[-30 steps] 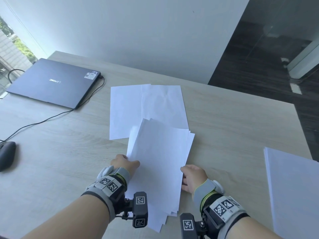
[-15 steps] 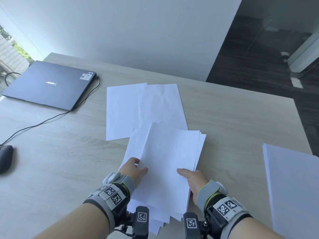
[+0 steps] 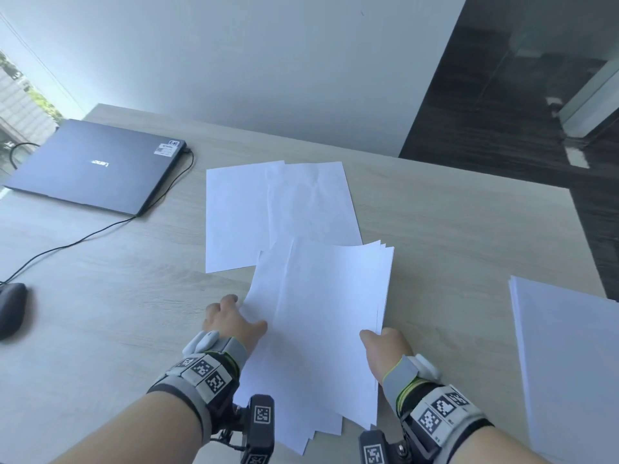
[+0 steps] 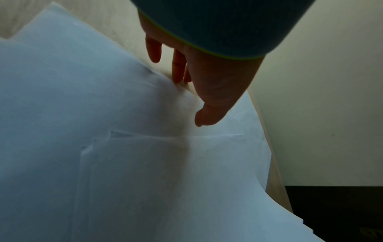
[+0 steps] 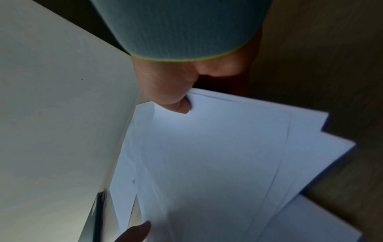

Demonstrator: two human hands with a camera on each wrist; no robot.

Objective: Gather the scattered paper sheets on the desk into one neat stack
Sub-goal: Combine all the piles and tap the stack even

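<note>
A fanned bundle of white paper sheets [image 3: 318, 329] is raised over the desk's near middle, its near ends uneven. My left hand [image 3: 241, 316] holds the bundle's left edge, thumb [image 4: 207, 114] on the top sheet and fingers [image 4: 178, 68] going behind the edge. My right hand [image 3: 378, 339] pinches the right edge, thumb [image 5: 178, 104] on top, with the other fingers hidden beneath. Two loose sheets lie flat and overlapping beyond the bundle, one on the left [image 3: 234, 216] and a creased one on the right [image 3: 311, 202].
A thick pile of white paper [image 3: 569, 363] lies at the desk's right edge. At the far left a closed dark laptop [image 3: 97, 165] has a cable [image 3: 100, 229] running to the left. A black mouse [image 3: 11, 309] sits at the left edge. A white wall stands behind.
Both hands have swung the bundle's far end to the right and shifted along its sides. The sheets' far and right edges lie closer together than before.
</note>
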